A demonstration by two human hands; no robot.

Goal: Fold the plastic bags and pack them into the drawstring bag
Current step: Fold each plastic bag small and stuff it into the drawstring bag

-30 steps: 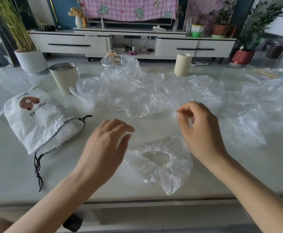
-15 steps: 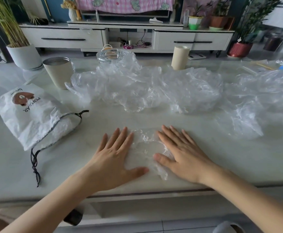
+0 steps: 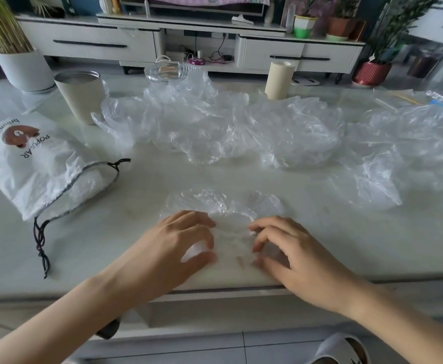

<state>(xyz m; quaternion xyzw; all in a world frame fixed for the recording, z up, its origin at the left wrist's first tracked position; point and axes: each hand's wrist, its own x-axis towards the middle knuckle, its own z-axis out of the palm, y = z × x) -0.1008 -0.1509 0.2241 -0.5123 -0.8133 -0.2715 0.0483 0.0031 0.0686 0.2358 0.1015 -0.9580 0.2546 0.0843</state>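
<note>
While my left hand curls fingers and thumb onto the near left part of the small clear plastic bag, my right hand pinches its right side likewise. That bag lies crumpled at the table's near edge. The white drawstring bag lies well to the left, and loose plastic bags are heaped behind.
</note>
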